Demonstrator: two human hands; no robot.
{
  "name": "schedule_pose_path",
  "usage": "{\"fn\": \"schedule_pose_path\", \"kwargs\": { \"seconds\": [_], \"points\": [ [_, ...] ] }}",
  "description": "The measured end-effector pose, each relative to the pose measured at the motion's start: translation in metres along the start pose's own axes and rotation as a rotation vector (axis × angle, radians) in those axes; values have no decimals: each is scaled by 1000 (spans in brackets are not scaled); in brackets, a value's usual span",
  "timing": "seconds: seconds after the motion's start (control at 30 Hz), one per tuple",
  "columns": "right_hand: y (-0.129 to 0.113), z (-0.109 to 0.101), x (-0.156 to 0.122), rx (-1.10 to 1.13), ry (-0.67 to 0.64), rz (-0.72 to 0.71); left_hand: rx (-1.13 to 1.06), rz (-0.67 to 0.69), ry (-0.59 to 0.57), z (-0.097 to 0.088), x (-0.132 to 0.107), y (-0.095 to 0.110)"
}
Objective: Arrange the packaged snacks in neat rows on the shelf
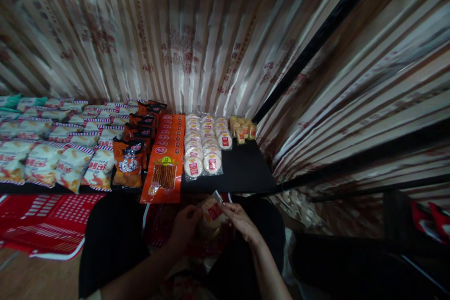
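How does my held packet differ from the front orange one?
The held packet is clear with a red label; the orange packet is mostly orange. The held packet looks roundish, the orange packet long and rectangular. The held packet is in your left hand and right hand; the orange packet lies on the table. Both are printed.

Head-worn view, facing forward and down

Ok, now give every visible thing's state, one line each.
Left hand: holding wrapped cracker's left edge
Right hand: pinching its right edge
Wrapped cracker: held in both hands; seal unclear
Cracker packs: overlapping in columns
Orange packs: overlapping, front one jutting past black table
White bags: plump, in rows
Dark bags: in a column
Yellow packs: clustered
Red basket: partly hidden
Curtain: hanging in folds
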State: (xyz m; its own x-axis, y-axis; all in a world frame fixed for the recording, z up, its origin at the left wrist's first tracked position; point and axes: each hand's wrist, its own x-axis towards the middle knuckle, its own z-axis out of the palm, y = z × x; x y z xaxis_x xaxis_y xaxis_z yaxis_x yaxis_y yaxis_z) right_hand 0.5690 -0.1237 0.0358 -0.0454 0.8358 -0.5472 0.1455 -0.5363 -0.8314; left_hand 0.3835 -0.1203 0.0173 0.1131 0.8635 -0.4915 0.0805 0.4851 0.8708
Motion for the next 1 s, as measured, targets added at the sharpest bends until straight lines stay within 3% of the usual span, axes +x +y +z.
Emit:
{"fn": "schedule_pose_path", "kwargs": {
  "seconds": [0.3,0.73,0.87,1.0],
  "points": [
    [3,9,1,307,105,-21,-17,102,-7,7,-1,8],
    [-6,44,6,657,121,-84,-54,206,80,13,3,33],
    [-3,50,6,625,143,-58,-28,220,90,15,5,36],
    [0,46,9,456,180,-77,-75,208,90,15,10,39]
  ]
}}
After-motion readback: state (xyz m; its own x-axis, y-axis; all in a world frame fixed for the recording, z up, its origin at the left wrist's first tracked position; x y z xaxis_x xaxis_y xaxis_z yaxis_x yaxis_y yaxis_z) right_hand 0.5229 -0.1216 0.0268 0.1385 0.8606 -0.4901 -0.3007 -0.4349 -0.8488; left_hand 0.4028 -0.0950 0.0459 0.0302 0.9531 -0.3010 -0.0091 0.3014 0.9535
